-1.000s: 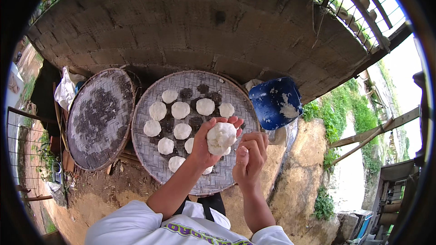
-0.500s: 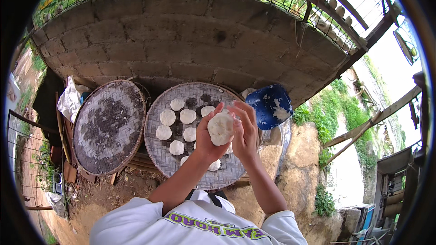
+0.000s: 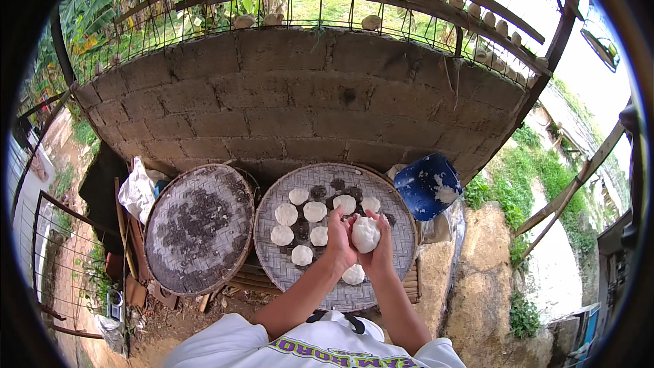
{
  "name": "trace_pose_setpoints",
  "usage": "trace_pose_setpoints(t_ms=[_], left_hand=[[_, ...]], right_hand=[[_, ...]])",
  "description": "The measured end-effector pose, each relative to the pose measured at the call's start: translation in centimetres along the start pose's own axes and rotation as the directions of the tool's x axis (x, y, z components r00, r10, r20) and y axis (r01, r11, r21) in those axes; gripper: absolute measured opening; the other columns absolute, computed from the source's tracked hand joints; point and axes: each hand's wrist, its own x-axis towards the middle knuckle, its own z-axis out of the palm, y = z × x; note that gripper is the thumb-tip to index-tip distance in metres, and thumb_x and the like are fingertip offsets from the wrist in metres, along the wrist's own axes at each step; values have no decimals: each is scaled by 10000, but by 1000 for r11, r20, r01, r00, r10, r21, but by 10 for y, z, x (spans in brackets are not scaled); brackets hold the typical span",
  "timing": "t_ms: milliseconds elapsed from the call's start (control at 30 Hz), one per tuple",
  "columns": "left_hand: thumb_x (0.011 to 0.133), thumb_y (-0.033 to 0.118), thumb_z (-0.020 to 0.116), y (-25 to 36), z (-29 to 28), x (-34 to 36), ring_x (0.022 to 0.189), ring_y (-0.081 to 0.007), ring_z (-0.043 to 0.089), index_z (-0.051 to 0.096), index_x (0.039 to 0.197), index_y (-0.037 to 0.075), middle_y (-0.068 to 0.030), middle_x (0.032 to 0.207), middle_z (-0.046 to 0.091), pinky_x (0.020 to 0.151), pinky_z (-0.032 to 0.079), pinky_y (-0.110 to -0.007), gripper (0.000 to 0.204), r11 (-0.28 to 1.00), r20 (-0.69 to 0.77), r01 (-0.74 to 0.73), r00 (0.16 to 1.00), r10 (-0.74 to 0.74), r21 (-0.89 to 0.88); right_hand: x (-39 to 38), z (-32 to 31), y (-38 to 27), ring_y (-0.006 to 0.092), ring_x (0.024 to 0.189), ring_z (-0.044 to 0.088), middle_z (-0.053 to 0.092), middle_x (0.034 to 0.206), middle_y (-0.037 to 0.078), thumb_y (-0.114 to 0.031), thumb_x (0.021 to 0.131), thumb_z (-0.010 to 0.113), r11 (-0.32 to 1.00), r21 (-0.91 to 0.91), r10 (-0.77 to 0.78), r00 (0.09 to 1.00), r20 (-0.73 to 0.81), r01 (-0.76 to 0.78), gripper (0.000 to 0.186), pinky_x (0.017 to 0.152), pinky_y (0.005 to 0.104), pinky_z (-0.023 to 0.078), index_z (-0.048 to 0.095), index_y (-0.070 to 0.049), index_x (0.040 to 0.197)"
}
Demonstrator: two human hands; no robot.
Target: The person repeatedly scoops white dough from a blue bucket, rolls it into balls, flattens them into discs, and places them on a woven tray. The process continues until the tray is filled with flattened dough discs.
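A thick round lump of white dough is held above the right part of a round woven bamboo tray. My right hand cups the lump from beneath and its right side. My left hand presses against its left side, fingers curled. On the tray lie several flattened dough rounds, among them one at the left and one near the front. My hands and forearms hide part of the tray and perhaps other rounds.
A second woven tray, dusted white, leans at the left. To the right of the dough tray is a blue plastic container with white residue inside. Behind stands a block wall. A white sack lies at the far left.
The view has tilted up, showing more of the wall and fence. The dough has passed from lying against my left palm to resting in my right hand, and looks rounder.
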Motion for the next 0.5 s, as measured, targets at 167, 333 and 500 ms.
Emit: trace_pose_setpoints(t_ms=[167, 333, 500], left_hand=[[1067, 541, 409, -13, -45, -9, 1298, -256, 560, 559, 1370, 36, -132, 1462, 557, 1142, 419, -411, 607, 941, 198, -191, 970, 139, 280], [1064, 530, 418, -12, -50, 0, 1314, -224, 546, 480, 1467, 61, -113, 1438, 552, 1119, 441, -385, 621, 915, 181, -191, 974, 133, 355], [1036, 467, 519, -5, -45, -10, 1241, -227, 593, 503, 1437, 128, -72, 1353, 606, 1011, 512, -399, 525, 965, 210, -239, 954, 213, 110]], right_hand=[[-31, -20, 43, 264, 1239, 602, 591, 1369, 154, -427, 1085, 439, 995, -24, -99, 995, -21, 99, 505, 1048, 406, 504, 505, -48, 1412], [-26, -17, 37, 281, 1239, 603, 586, 1396, 158, -414, 1089, 395, 959, -156, -228, 972, 57, 235, 487, 1072, 439, 480, 539, -55, 1385], [-29, 7, 17, 322, 1291, 564, 575, 1412, 137, -380, 1085, 406, 947, -290, -122, 989, 83, 141, 450, 1142, 454, 404, 583, -71, 1360]])
